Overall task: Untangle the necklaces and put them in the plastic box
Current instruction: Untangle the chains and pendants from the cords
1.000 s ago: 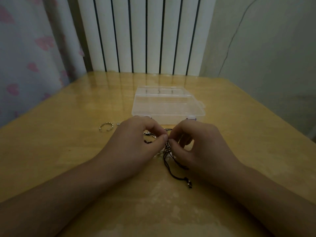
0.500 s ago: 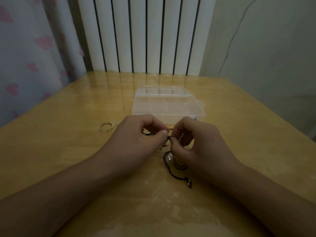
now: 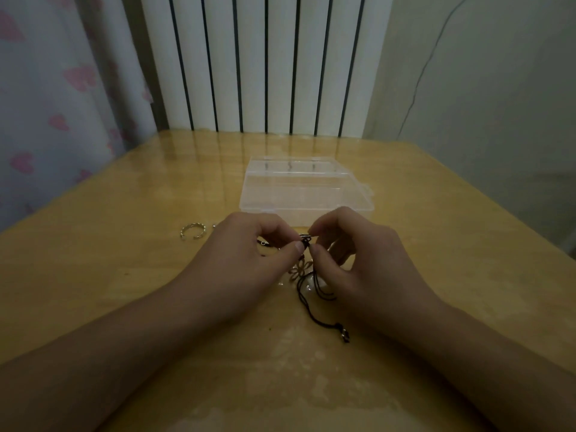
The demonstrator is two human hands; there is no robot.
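— Looking down from the head camera, I have the wooden table (image 3: 109,291) filling most of the view, with a white ribbed radiator (image 3: 265,63) behind it and a curtain with pink hearts (image 3: 56,104) to the left.

— And the box?

— I see the clear plastic box (image 3: 304,191) lying closed on the table, just beyond both hands.

— What are the hands doing?

— My left hand (image 3: 249,263) has its fingers curled, thumb and forefinger pinching the tangled necklaces (image 3: 307,275) at the top of the knot. My right hand (image 3: 361,263) pinches the same tangle from the other side, fingertips nearly meeting the left ones.

— Where do the necklaces sit?

— Between the hands, lifted at the knot. A black cord (image 3: 314,316) trails down onto the table toward me and ends in a small clasp (image 3: 345,335). A pale flower-shaped pendant (image 3: 300,269) hangs below the pinch.

— Anything else?

— A small open silver ring (image 3: 193,230) lies on the table left of my left hand.
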